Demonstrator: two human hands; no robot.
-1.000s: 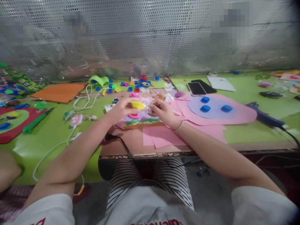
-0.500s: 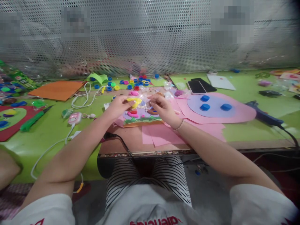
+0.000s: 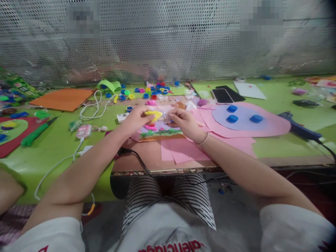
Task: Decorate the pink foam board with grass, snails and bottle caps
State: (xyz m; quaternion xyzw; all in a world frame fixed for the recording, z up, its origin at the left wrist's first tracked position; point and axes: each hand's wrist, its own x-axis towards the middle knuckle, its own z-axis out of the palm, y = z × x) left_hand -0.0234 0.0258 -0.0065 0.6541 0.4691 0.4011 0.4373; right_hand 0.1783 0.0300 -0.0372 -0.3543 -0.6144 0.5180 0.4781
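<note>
Left hand (image 3: pixel 137 119): thumb and fingers pinched on a yellow piece (image 3: pixel 154 114), its tapered end toward the right hand. Right hand (image 3: pixel 183 123): fingertips drawn narrow, next to some clear plastic (image 3: pixel 166 118); cannot tell whether they grip it.

Yellow piece: held above the picture (image 3: pixel 164 134), midway along the part of the counter (image 3: pixel 61 145) in view, set back from the near edge. Picture has a green band and an orange strip along its near side; a pink piece (image 3: pixel 150 128) lies on it below the left hand.

Beyond the hands, toward the far edge: scattered bottle caps (image 3: pixel 148 95), mostly blue, with yellow, red and green among them.

Right of the picture: pink sheet (image 3: pixel 274 124) bearing a lilac disc (image 3: pixel 219 120) with three blue caps (image 3: pixel 232 119) on it. Glue gun (image 3: pixel 299 127) at the sheet's right end. Phone (image 3: pixel 222 96) behind the sheet; white card (image 3: pixel 250 90) farther back, near the far edge.

Left of the picture: white cable (image 3: pixel 90 115) in loops, orange paper (image 3: pixel 63 99) toward the far edge, pink case (image 3: pixel 84 131) nearer. Toward the left edge of view: green tool (image 3: pixel 34 135) beside a red sheet (image 3: pixel 5 148); green-labelled bottle (image 3: pixel 21 85) lying tilted near the far left.
</note>
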